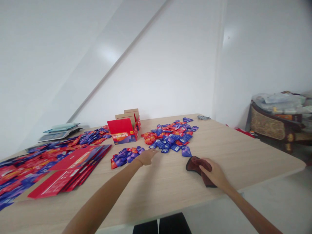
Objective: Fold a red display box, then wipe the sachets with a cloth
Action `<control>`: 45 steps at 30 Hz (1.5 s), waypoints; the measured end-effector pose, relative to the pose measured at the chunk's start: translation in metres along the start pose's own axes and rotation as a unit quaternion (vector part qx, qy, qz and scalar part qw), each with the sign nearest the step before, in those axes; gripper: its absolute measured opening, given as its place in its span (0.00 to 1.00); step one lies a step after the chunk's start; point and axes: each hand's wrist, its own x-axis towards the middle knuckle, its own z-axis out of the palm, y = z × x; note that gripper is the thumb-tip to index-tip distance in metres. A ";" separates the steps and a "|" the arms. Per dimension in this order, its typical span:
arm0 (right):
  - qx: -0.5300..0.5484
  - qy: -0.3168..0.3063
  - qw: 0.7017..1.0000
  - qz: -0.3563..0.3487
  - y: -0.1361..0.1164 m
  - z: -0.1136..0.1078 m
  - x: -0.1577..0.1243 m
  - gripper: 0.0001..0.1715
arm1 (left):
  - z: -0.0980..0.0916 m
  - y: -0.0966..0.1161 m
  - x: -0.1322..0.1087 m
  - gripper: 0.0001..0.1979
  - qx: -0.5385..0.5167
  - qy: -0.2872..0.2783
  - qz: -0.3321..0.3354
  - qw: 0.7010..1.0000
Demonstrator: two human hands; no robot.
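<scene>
My right hand (214,173) is closed on a bunched brown cloth (196,164) with a dark edge, low over the right front of the table. My left hand (147,157) reaches out over the table with its fingers stretched, holding nothing I can see. Just left of it lies a small group of purple and red sachets (126,155). Beyond its fingertips spreads a larger pile of blue, purple and orange-red sachets (170,135). One purple sachet (186,151) lies at the near side of that pile, close to the cloth.
Red open boxes (124,134) stand behind the small group. Flattened red cartons (70,170) and a long heap of sachets (19,172) cover the left of the wooden table (243,149). A grey crumpled item (203,117) lies far back; a loaded chair (270,118) stands right.
</scene>
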 end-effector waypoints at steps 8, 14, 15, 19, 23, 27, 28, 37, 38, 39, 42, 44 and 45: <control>0.011 0.006 1.000 -0.003 -0.002 0.000 0.001 0.22 | 0.035 0.094 -0.033 0.26 -0.062 0.074 0.055 0.994; 0.010 -0.001 1.000 -0.007 -0.003 -0.001 0.000 0.21 | 0.053 0.105 -0.039 0.29 -0.131 0.071 0.014 0.989; 0.007 -0.003 1.000 -0.008 -0.002 -0.001 0.000 0.21 | 0.054 0.105 -0.038 0.29 -0.134 0.069 0.012 0.989; 0.003 -0.009 1.000 -0.015 0.001 0.000 0.000 0.21 | 0.053 0.106 -0.039 0.29 -0.134 0.068 0.011 0.989; 0.003 -0.003 1.000 -0.012 0.002 0.001 0.001 0.21 | 0.051 0.108 -0.040 0.29 -0.131 0.071 0.010 0.989; 0.003 -0.008 1.000 -0.004 -0.001 0.000 0.001 0.22 | 0.051 0.109 -0.040 0.29 -0.126 0.064 0.009 0.990; 0.003 -0.007 1.000 -0.002 -0.002 -0.001 0.001 0.22 | 0.051 0.109 -0.040 0.28 -0.125 0.064 0.009 0.990; 0.004 -0.004 1.000 -0.001 -0.001 0.000 0.001 0.22 | 0.049 0.109 -0.040 0.28 -0.120 0.063 0.007 0.991; 0.004 -0.002 1.000 -0.001 -0.001 0.000 0.001 0.21 | 0.050 0.109 -0.040 0.28 -0.120 0.065 0.008 0.991; 0.004 -0.001 1.000 -0.002 -0.001 0.000 0.001 0.21 | 0.051 0.108 -0.040 0.28 -0.119 0.066 0.010 0.991; 0.006 0.002 1.000 -0.004 -0.002 0.000 0.001 0.21 | 0.053 0.109 -0.041 0.28 -0.114 0.072 0.009 0.991; 0.006 0.001 1.000 -0.005 -0.002 0.000 0.000 0.21 | 0.051 0.112 -0.041 0.28 -0.104 0.082 0.008 0.991; 0.006 0.000 1.000 -0.005 -0.002 -0.001 0.000 0.21 | 0.048 0.113 -0.041 0.28 -0.092 0.085 0.007 0.992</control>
